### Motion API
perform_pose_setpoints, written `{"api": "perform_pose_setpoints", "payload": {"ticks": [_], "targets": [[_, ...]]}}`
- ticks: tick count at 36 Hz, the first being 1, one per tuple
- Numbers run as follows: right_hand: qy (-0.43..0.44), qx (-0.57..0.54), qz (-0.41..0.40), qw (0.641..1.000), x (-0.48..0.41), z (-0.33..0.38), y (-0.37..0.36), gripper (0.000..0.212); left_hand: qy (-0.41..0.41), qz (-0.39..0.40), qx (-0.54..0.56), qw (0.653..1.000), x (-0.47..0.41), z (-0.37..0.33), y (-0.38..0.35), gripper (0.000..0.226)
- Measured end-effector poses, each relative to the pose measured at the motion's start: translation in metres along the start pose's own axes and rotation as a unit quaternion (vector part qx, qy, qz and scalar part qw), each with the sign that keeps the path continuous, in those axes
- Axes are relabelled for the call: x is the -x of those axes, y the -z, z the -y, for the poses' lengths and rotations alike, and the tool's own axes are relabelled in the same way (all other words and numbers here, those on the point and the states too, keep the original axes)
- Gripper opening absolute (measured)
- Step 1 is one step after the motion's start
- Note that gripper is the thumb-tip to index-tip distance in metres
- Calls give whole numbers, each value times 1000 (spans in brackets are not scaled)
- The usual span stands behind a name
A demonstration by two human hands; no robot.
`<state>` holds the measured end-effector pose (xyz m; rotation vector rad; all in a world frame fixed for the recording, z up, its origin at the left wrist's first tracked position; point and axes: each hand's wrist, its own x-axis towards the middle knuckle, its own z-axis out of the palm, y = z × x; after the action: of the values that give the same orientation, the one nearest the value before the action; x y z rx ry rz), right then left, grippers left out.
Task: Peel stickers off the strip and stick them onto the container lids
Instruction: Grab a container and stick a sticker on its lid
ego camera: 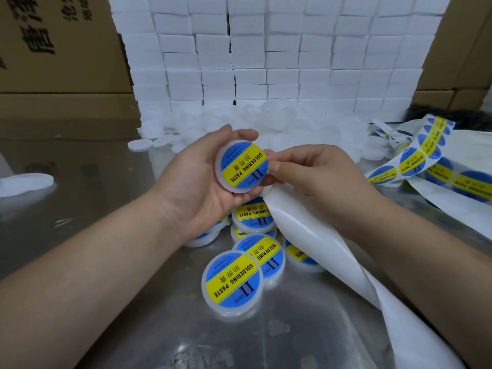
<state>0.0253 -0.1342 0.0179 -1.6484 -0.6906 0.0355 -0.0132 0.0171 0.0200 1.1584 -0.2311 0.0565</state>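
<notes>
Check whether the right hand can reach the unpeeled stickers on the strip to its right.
Probably yes: the sticker strip lies uncovered beside the right hand, nothing between them. But its fingers are at the lid held by the left hand.

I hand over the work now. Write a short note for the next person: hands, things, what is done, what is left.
Left hand grips a lid, sticker already on.
Right hand pinches that lid's edge; the empty liner runs from under it.
Done: labelled lids lie near the person.
To do: bare lids behind; sticker strip at right.
</notes>
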Motion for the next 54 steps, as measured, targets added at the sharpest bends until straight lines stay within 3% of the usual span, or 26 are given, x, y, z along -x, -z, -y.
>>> {"api": "perform_pose_setpoints", "payload": {"ticks": [10, 31, 35, 37, 38, 42, 44, 49, 54], "targets": [[-3, 22, -3, 1000, 1, 0, 0, 17, -47, -1, -35, 998, -2, 6, 0, 28], [5, 51, -6, 999, 0, -1, 0, 16, -52, -43, -85, 994, 2, 6, -7, 26], [24, 78, -1, 997, 0, -2, 1, 30, -137, -86, -221, 962, 7, 7, -12, 26], [29, 106, -22, 994, -1, -3, 2, 25, -186, -93, -285, 936, 11, 8, -17, 28], [29, 135, -40, 990, -2, -4, 2, 21, -207, -97, -299, 927, 12, 7, -19, 29], [-5, 196, -112, 974, -5, -8, 9, 47, -265, -142, -293, 907, 16, -5, -21, 28], [2, 178, -118, 977, -4, -6, 9, 51, -246, -145, -293, 913, 15, -7, -20, 26], [86, 133, -41, 986, 2, 2, -1, 32, -131, -100, -347, 923, 11, 8, -17, 9], [83, 115, 11, 990, 4, 0, -3, 23, -119, -77, -369, 919, 13, 14, -14, 8]]}}
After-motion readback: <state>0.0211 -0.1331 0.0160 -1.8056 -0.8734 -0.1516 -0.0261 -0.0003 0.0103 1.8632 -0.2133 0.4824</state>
